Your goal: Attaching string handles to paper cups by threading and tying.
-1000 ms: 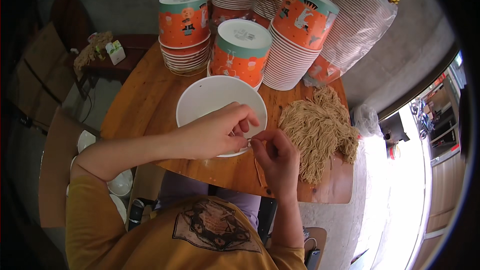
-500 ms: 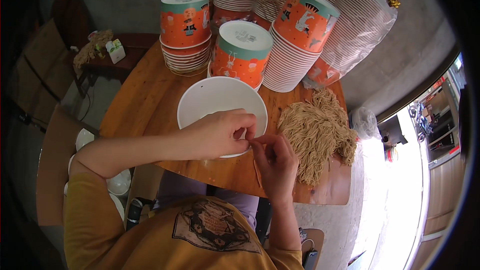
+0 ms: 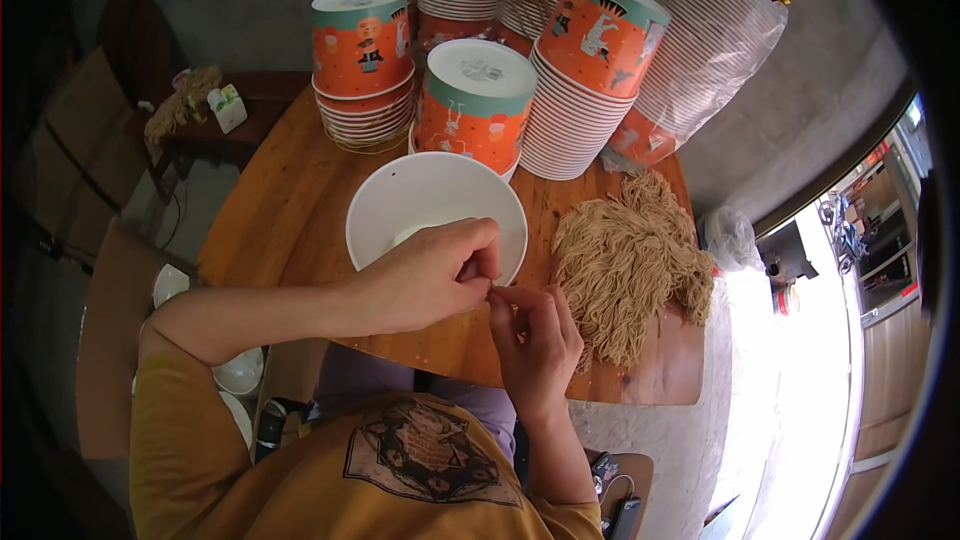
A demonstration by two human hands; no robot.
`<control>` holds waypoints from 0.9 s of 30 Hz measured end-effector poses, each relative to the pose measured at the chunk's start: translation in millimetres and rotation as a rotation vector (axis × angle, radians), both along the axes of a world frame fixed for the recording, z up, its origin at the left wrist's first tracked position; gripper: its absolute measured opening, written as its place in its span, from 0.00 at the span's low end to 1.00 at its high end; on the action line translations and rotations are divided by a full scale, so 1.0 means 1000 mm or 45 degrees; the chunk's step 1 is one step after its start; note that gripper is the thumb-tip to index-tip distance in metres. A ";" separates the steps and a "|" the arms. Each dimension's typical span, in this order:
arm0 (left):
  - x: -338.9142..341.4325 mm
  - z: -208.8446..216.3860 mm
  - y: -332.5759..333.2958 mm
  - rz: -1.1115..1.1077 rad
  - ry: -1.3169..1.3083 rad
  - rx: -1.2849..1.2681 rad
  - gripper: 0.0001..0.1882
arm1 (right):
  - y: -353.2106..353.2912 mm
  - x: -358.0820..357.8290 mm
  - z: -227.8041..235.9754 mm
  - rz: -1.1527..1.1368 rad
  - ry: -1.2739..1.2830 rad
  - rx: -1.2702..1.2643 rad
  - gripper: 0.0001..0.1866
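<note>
In front of me a white-lined paper bucket [image 3: 425, 190] stands mouth up, with a small hole near the far side of its rim. My left hand [image 3: 432, 275] reaches across its near rim, thumb and curled fingers pinched together. My right hand [image 3: 537, 345] meets it just off the bucket's near right side, thumb and fingertips also pinched. The fingertips nearly touch, and whatever is between them is too small or hidden to make out. On the table right of my hands lies a heap of beige cords [image 3: 625, 275].
Behind the bucket stand upturned orange and green paper buckets [image 3: 472, 125], with a nested stack [image 3: 590, 70] to their right. More stacks, one bagged in clear plastic [image 3: 715, 50], line the wall. White bowl-like pieces [image 3: 240, 370] sit low at left. The wooden table [image 3: 285, 210] curves around.
Both hands have shifted slightly down and left, still pinched together. The whole scene has slid a little left in the picture.
</note>
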State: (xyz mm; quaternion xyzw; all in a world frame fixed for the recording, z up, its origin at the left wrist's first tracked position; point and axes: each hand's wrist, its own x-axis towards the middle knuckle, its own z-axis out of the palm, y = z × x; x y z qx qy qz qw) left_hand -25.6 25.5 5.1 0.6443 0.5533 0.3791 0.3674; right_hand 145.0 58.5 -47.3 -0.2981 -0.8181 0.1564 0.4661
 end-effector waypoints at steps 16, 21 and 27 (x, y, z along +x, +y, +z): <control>0.000 -0.004 0.006 -0.116 -0.211 -0.032 0.13 | 0.010 -0.002 -0.007 0.074 0.274 -0.446 0.05; -0.001 -0.006 0.013 -0.161 -0.347 -0.059 0.13 | 0.013 0.000 -0.011 0.099 0.297 -0.491 0.05; -0.002 -0.007 0.020 -0.140 -0.483 -0.211 0.15 | 0.020 0.006 -0.010 0.021 0.155 -0.141 0.09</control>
